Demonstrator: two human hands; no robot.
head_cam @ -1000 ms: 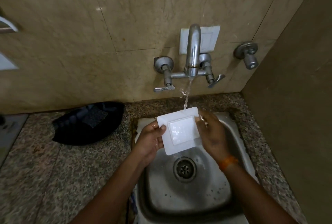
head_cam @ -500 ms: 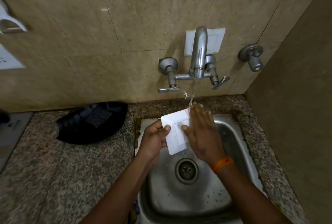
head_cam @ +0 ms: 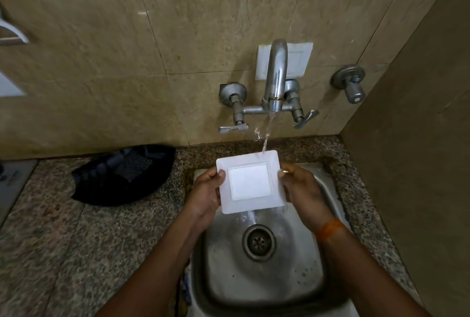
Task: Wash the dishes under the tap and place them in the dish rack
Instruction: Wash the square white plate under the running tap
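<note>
Fingers point(head_cam: 220, 173) of the left hand point(head_cam: 203, 197) are closed on the left edge of the white square plate point(head_cam: 250, 181); the right hand point(head_cam: 302, 194) grips the right edge. Plate is held above the steel sink point(head_cam: 312, 260), water from the tap point(head_cam: 276, 80) striking its far rim (runoff falls toward the drain point(head_cam: 259, 242)). A black cloth point(head_cam: 122, 176) lies on the granite bench point(head_cam: 50, 253), beige tiled wall point(head_cam: 178, 24) behind.

Beige marble-look wall tiles point(head_cam: 106, 37) (glossy) above speckled granite counter point(head_cam: 50, 253).

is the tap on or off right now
On: a stream runs from the tap onto the white plate over the sink.
</note>
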